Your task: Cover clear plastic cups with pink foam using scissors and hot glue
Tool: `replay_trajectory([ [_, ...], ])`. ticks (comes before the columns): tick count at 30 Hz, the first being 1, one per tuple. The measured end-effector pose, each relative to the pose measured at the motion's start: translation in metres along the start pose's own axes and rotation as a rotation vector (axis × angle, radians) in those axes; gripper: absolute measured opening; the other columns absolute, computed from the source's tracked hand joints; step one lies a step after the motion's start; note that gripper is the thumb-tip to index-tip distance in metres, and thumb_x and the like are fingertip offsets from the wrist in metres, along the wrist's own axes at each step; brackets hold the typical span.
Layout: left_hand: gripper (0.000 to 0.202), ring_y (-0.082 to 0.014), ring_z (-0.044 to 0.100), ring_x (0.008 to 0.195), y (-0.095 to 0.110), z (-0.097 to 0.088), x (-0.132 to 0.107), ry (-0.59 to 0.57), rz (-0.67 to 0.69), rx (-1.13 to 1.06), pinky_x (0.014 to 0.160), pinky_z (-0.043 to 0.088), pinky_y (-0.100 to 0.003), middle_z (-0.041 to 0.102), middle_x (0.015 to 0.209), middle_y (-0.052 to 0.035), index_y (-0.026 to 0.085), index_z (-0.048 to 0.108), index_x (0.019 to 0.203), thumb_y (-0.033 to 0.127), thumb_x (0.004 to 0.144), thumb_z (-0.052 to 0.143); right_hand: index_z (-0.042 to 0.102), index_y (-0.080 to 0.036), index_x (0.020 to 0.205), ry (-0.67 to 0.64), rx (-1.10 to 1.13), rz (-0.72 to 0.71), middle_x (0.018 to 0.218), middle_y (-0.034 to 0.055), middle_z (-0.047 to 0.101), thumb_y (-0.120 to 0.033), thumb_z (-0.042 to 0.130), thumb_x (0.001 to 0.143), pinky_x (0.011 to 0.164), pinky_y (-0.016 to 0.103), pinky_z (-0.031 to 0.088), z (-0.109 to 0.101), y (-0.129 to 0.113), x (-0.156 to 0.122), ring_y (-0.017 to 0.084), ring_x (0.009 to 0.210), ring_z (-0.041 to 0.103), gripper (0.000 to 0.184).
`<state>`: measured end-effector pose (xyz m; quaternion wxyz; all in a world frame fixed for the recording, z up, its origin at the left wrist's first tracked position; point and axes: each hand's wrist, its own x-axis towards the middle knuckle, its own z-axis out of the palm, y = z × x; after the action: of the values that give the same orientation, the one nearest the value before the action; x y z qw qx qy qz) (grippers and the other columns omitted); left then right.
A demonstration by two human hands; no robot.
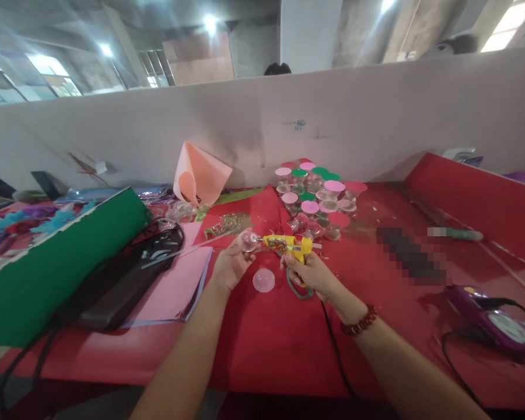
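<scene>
A yellow hot glue gun point(284, 242) is in my right hand point(308, 271), its nozzle pointing left and a glue stick poking out behind. My left hand point(233, 263) pinches a small clear plastic dome point(248, 241), and the nozzle tip is at it; whether they touch I cannot tell. Just below, between my hands, a second clear dome point(263, 280) lies on the red table covering. The green handle loops of a pair of scissors point(300, 291) show under my right hand; the blades are mostly hidden.
Clear dome pieces topped with pink, green and red discs point(310, 206) cluster behind my hands. Left are pink paper sheets point(175, 286), a black bag point(118, 286) and a green board point(65, 262). A purple power device point(492, 321) sits right. The gun's black cord point(335, 344) runs toward me.
</scene>
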<state>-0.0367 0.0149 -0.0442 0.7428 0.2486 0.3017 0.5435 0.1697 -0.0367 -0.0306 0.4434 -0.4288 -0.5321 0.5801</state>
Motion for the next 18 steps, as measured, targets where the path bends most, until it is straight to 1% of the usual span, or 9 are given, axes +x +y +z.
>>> replay_trajectory([
  [4,0.05,-0.0177,0.067,0.083,0.0,0.005,-0.005,0.018,-0.003,0.005,0.063,0.048,-0.025,0.071,0.094,-0.0068,0.019,0.055,0.129,0.012,0.08,0.056,0.056,-0.018,0.067,0.002,0.036,-0.006,0.037,-0.0086,0.041,-0.069,0.063,0.07,0.038,0.02,0.022,0.003,-0.003,-0.002,0.005,0.034,0.031,0.052],
  [8,0.042,-0.0176,0.067,0.082,0.0,0.008,-0.008,0.038,-0.013,0.019,0.063,0.048,-0.025,0.07,0.09,-0.0072,0.016,0.058,0.124,0.011,0.082,0.055,0.054,-0.018,0.064,0.015,0.046,-0.012,0.037,-0.0089,0.04,-0.069,0.063,0.069,0.038,0.02,0.022,0.004,-0.007,-0.003,0.005,0.034,0.031,0.052],
  [13,0.041,-0.0179,0.066,0.084,0.0,0.012,-0.01,0.027,-0.014,0.032,0.063,0.047,-0.026,0.07,0.092,-0.0072,0.016,0.059,0.122,0.012,0.081,0.056,0.053,-0.019,0.062,0.029,0.067,-0.019,0.039,-0.0091,0.04,-0.073,0.064,0.065,0.037,0.02,0.023,0.005,-0.01,-0.004,0.004,0.034,0.03,0.055],
  [18,0.043,-0.0175,0.066,0.084,0.002,0.013,-0.012,0.013,-0.017,0.034,0.066,0.046,-0.027,0.07,0.092,-0.0065,0.016,0.059,0.123,0.012,0.081,0.057,0.052,-0.018,0.063,0.06,0.085,-0.017,0.051,-0.006,0.05,-0.069,0.069,0.063,0.036,0.02,0.025,0.006,-0.009,-0.004,0.003,0.036,0.034,0.053],
])
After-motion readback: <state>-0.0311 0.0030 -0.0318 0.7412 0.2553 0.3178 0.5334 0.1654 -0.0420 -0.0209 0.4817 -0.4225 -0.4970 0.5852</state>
